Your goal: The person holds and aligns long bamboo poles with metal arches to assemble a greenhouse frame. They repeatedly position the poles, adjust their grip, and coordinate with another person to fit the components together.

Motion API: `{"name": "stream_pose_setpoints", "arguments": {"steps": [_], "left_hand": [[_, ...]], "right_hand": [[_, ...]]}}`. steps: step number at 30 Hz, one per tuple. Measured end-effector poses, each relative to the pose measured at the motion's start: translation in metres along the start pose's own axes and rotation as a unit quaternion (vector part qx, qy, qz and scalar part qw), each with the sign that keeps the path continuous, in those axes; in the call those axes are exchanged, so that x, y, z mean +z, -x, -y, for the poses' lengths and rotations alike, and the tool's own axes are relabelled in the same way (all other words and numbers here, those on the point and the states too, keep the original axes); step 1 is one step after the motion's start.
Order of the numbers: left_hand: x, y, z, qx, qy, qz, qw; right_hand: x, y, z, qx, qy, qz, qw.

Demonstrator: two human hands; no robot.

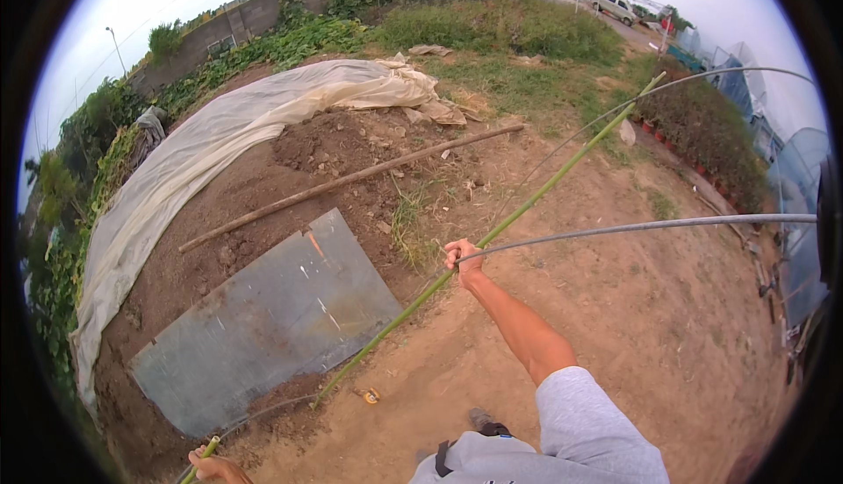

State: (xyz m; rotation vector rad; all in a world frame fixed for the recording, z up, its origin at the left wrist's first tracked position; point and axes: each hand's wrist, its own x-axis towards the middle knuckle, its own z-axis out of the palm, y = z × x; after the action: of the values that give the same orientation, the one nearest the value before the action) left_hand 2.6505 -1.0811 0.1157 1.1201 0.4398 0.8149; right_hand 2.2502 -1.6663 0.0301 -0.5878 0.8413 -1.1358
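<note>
Holding the long green pole [505,222] partway along in closed right fingers [455,251], with one end ahead and to the right of them, the other behind and to the left. Seemingly holding a curved grey rod [650,225] in the same grip; hard to tell whether pinched or merely touching. Gripping a second green pole [212,443] close to its cut end in the left fingers [200,458], well apart from the right ones. Best to grip firmly where pole and rod meet, to prevent rolling or slipping. Mind the springy-looking rod, likely to whip if released suddenly. Steady the left pole, and avoid catching either on the flat grey sheet [272,317] lying between left and right fingers.
</note>
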Motion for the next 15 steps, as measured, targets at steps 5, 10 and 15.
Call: {"name": "stream_pose_setpoints", "arguments": {"steps": [5,10,15], "left_hand": [[-0.004,-0.019,0.018,0.000,0.021,0.062,0.998],[-0.014,-0.049,0.037,0.002,0.018,0.090,0.996],[-0.013,-0.048,0.042,-0.025,0.031,0.098,0.994]], "right_hand": [[0.003,0.001,0.001,0.000,0.003,-0.002,1.000],[0.005,0.000,-0.003,-0.009,0.006,0.005,1.000],[0.000,-0.003,-0.003,-0.006,-0.002,0.002,1.000]]}}
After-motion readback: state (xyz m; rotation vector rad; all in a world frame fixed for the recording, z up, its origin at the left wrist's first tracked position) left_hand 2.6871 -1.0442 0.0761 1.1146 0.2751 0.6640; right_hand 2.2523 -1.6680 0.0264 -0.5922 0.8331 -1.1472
